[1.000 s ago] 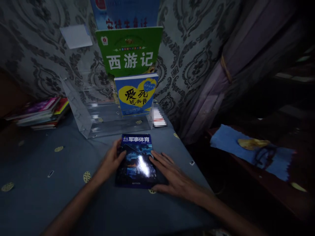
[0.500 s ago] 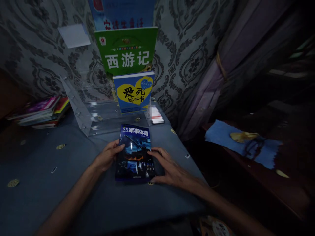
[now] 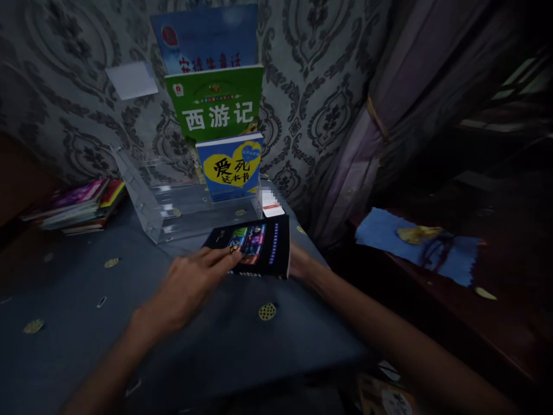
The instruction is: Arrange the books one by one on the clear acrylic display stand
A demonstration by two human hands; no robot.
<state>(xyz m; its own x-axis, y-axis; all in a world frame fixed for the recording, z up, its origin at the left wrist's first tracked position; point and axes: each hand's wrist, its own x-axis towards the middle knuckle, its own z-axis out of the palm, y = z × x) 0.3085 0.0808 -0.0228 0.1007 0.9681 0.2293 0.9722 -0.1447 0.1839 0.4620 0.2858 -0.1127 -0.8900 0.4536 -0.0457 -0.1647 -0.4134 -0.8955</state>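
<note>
A dark paperback book (image 3: 279,242) is held tilted above the table, its back cover with small coloured pictures facing up. Across the cover's left part lie the fingers of my left hand (image 3: 185,282), closed against the book. My right hand (image 3: 300,262) grips it from behind at the right side, its fingers hidden by the book. Just beyond stands a clear acrylic rack (image 3: 144,202). In it are a blue book with a yellow heart (image 3: 233,170), a green book (image 3: 218,109) and a blue book (image 3: 207,37), one behind another.
A pile of thin books (image 3: 82,204) lies at the table's left. A white-screened phone-like object (image 3: 272,204) is beside the rack. Patterned cloth (image 3: 302,69) hangs behind, with a tied curtain (image 3: 354,155). On the right, a blue cloth (image 3: 375,227) lies on a dark red surface.
The book has been turned from its front cover to its back and lifted into a tilt. My left hand moved onto the cover; my right hand went behind it. The view shifted slightly.
</note>
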